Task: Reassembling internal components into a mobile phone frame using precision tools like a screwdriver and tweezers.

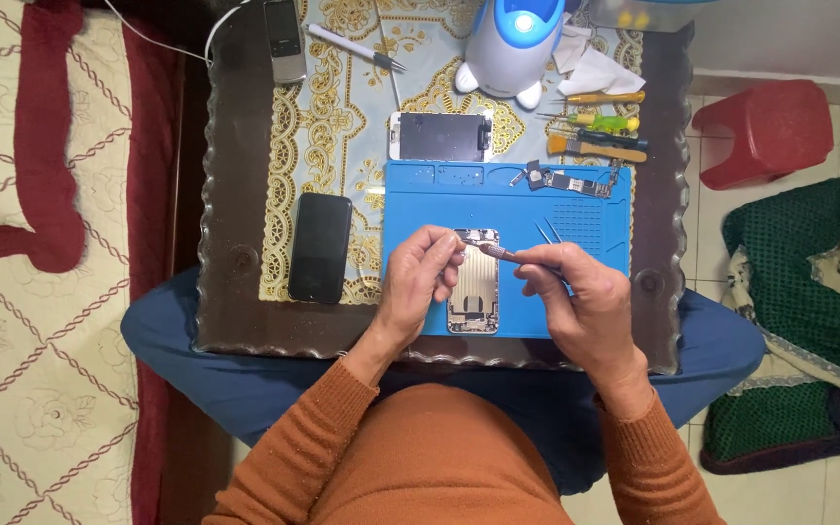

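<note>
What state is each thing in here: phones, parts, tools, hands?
Opened phone shell: back up, internals exposed, on blue mat.
Detached screen: flat, above the mat.
Black phone: intact, screen dark.
Circuit board: removed, on mat.
Left hand: pinching a small part.
Right hand: gripping a tool.

**Phone shell on the mat, tools behind**

The opened phone shell (473, 282) is lying on the work mat (595, 228), between the left hand (418, 277) and right hand (576, 292). A whole phone (320, 247) is resting left of the mat. Behind the mat, a detached screen (439, 135) is lying — screwdrivers (600, 122) to its right, a lamp base (509, 49) farther back.
</note>
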